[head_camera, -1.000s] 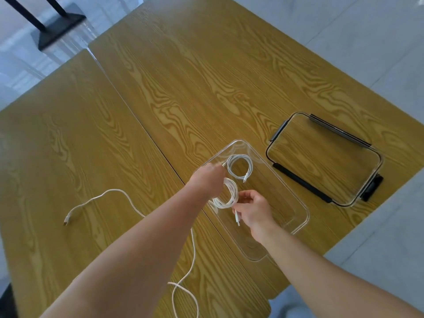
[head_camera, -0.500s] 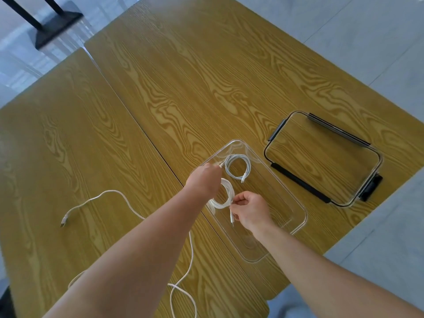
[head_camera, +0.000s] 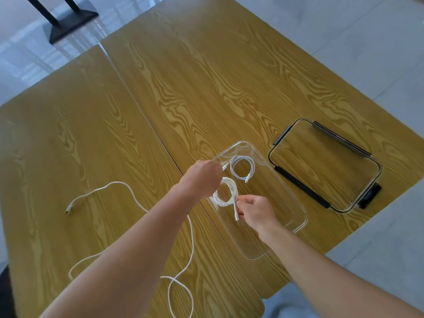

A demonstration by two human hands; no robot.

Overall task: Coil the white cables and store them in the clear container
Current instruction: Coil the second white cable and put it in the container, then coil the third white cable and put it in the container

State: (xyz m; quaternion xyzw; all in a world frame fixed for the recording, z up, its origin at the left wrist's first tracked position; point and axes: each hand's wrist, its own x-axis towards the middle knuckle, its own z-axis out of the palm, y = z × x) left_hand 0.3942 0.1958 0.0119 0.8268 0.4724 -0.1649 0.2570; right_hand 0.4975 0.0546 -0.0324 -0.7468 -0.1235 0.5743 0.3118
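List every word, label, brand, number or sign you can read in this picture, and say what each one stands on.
None can be read.
The clear container, its lid, the coiled cable that both hands hold, the coil already in the container, the loose cable and the wooden table show no print, label or sign.

There are no words, numbers, labels or signs to read anywhere here.
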